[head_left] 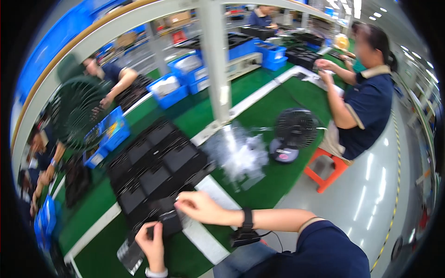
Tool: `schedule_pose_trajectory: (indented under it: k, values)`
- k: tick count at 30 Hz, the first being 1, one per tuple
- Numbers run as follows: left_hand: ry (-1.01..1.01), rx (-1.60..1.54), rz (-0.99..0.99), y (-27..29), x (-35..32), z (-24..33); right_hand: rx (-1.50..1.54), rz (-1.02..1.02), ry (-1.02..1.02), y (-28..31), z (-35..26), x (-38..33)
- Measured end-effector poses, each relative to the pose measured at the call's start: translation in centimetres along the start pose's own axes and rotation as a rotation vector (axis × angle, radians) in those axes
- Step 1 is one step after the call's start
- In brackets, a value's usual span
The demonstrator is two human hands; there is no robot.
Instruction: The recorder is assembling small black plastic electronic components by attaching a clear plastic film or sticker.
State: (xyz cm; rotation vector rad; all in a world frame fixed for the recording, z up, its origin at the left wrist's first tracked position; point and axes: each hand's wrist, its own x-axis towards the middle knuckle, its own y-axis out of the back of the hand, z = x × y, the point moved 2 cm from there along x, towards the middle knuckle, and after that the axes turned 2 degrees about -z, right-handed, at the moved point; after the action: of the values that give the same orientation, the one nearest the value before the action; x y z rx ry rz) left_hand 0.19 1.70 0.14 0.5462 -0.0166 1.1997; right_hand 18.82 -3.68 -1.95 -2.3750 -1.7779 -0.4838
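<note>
The half-curled left hand point(152, 244) and pinched right hand point(200, 207) seem to be handling the black box point(172, 223), lower centre; their grip I cannot tell; next move needs steadiness.

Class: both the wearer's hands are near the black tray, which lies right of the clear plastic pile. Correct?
Not quite: the head view shows the black tray left of the clear plastic pile. The left hand and right hand are near the tray.

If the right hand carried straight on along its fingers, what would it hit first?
The right hand would likely meet the black box by its fingertips first, with the black tray beyond; blur leaves unclear whether they already touch.
</note>
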Motion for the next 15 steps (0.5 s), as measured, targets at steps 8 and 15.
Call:
schedule_pose_trajectory:
  k: [8,15]
  values:
    - [0.059,-0.188,0.093,0.2,0.2,-1.9,-0.039,-0.439,-0.239,0.7,-0.6,-0.7]
    - [0.103,-0.357,-0.035,0.0,0.0,-1.3,-0.269,-0.372,-0.043,0.5,-1.6,-0.6]
